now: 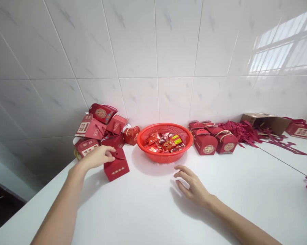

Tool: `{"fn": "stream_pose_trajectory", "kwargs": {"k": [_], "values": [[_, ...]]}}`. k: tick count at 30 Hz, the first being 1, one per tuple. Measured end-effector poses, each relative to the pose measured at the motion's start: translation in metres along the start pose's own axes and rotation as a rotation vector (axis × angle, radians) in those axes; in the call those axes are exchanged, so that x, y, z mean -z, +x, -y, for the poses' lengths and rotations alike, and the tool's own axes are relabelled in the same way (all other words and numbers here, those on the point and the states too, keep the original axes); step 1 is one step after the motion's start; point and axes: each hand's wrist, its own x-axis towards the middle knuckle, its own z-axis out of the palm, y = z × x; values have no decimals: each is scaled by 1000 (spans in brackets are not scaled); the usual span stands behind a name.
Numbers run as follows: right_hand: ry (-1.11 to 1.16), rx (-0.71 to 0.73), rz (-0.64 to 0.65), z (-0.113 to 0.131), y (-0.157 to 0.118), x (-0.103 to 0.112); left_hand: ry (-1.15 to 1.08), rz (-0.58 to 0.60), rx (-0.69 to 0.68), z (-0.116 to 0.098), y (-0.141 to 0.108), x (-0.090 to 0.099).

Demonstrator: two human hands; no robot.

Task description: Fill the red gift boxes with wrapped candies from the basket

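On the left of the white table my left hand (pixel 102 156) is closed at the upper part of a dark red gift box (pixel 117 169) with small gold lettering. Its fingertips meet the box near the top flap; the far fingers are partly hidden. My right hand (pixel 193 186) hovers over the tabletop, fingers curved and apart, holding nothing. Just beyond it stands a red plastic basket (pixel 166 157) with wrapped candies (pixel 166 141) inside. Behind my left hand, more red gift boxes (pixel 93 126) are piled against the wall.
Right of the basket several closed red boxes (pixel 205 144) stand in a group. Beside them lie a heap of dark red ribbons (pixel 239 132) and an open cardboard box (pixel 278 125). Another red box (pixel 301 130) sits farther right. The tiled wall (pixel 173 98) bounds the table's back.
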Motion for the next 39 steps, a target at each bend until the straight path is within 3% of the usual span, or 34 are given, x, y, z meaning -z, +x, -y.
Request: {"fn": "stream_pose_trajectory", "kwargs": {"k": [5, 7, 9, 13, 16, 21, 27, 33, 39], "values": [[120, -45, -44, 5, 0, 5, -172, 294, -399, -58, -29, -25], [174, -57, -77, 7, 1, 9, -217, 345, -586, -85, -49, -43], [223, -69, -96, 9, 1, 13, -188, 219, -768, -108, -68, -66], [315, -65, -83, 9, 0, 19, -60, -269, -1113, -132, -88, -111], [343, -76, -83, 7, -3, 20, -61, -428, -1232, -134, -88, -132], [336, -82, -133, 10, -2, 21, -126, -385, -1265, -132, -82, -142], [217, -44, -177, 15, 0, 30, -335, -299, -1134, -133, -89, -142], [145, -21, -172, 20, -1, 29, -495, -259, -1106, -131, -96, -146], [161, -135, -293, 18, 2, 37, -473, -243, -1116, -125, -101, -148]]}}
